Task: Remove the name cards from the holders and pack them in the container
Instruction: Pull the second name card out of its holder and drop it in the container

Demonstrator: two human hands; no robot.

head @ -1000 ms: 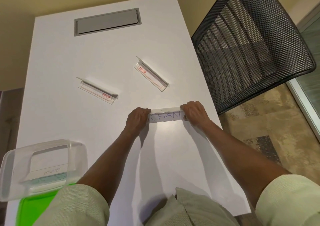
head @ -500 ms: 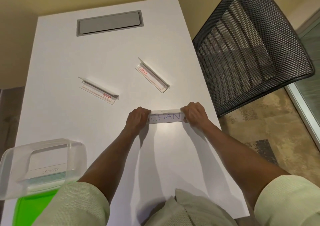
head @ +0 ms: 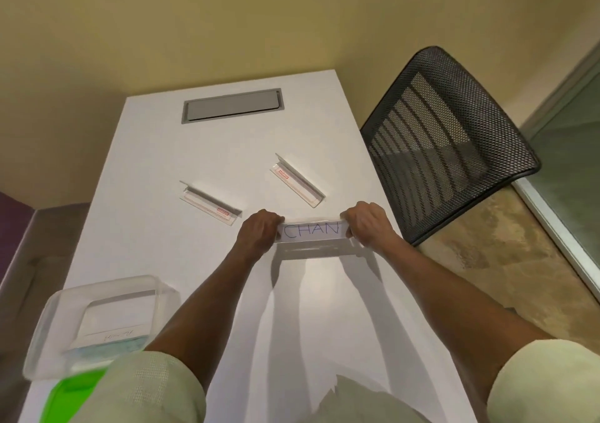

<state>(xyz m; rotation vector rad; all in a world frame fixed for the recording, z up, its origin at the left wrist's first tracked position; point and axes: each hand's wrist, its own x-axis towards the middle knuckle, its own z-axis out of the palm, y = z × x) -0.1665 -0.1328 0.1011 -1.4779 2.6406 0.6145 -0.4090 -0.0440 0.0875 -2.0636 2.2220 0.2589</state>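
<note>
Warm, rather dim indoor light falls from above. The forearms throw long, soft double shadows on the white table [head: 136, 221]. The wide lens bends the table edges, and the near sleeves [head: 143, 390] look blurred.

On the white rectangular table [head: 136, 195] I see two clear acrylic card holders: one [head: 210, 203] left of centre, the other [head: 297, 180] to its right. Nearer me, my hands grip the ends of a third holder with a "CHAN" name card [head: 311, 231]: left hand [head: 259, 235], right hand [head: 367, 226]. The clear plastic container [head: 48, 318] sits near-left with cards inside. The black mesh chair [head: 448, 140] stands right of the table.
</note>
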